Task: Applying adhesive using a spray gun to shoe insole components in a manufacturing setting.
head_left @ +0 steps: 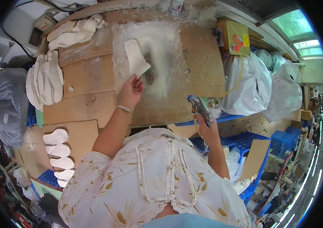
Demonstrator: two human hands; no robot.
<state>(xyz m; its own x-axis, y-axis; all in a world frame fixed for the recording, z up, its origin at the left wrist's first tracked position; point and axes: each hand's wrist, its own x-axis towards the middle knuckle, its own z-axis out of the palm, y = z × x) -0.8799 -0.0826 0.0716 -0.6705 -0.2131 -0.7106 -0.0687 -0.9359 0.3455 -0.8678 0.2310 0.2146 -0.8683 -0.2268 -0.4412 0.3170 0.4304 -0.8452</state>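
Observation:
A white insole (134, 55) is above the dusty, whitened patch of the cardboard-covered table. Its lower edge is pinched in the fingers of my left hand (131, 90), the rounded end pointing away from me. Whether the insole rests on the patch or hovers just over it, I cannot tell. To the right, my right hand (208, 131) is wrapped round a metal spray gun (200, 108) with a blue tip, held near the table's front edge. The gun's nozzle points up and to the left, apart from the insole.
Stacked insoles (45, 80) lie at the left, with another pile (77, 32) behind them. More insoles (58, 150) sit in a row on cardboard at lower left. A yellow container (234, 37) with a yellow hose, white bags (247, 85) and a blue crate (249, 142) stand at the right.

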